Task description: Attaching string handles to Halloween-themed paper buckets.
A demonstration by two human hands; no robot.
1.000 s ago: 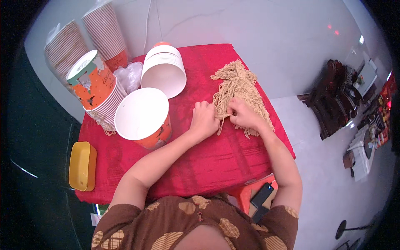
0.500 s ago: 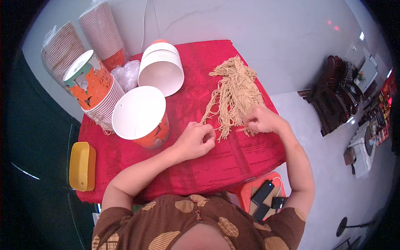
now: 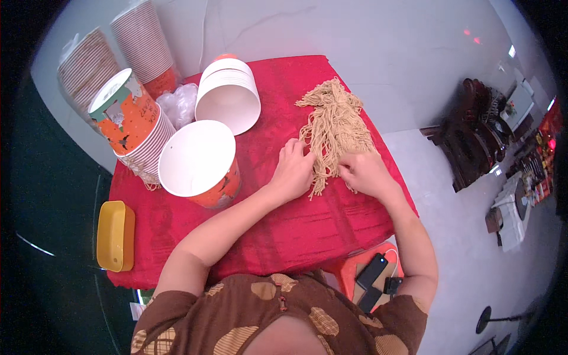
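A loose bundle of tan cords (image 3: 334, 118) lies on the right part of the red-covered table, its strands hanging toward me. My left hand (image 3: 293, 171) rests against the bundle's left edge, fingers bent and a little apart, with nothing visible held in them. At the bundle's lower right, my right hand (image 3: 365, 174) is closed with its fingertips pinched down among the cords. The exact strand between those fingertips is hidden.
An open orange-and-white paper bucket (image 3: 198, 157) stands left of my left arm. Behind it lie nested white buckets (image 3: 228, 100). More bucket stacks (image 3: 142, 44) lean at the back left. A yellow tray (image 3: 116, 236) sits at the left edge; a red stool (image 3: 349, 266) holds black devices.
My left hand has moved up and right to the cords, and its fingers have loosened. My right hand has shifted slightly left. Stray strands on the left now lie closer to the bundle.
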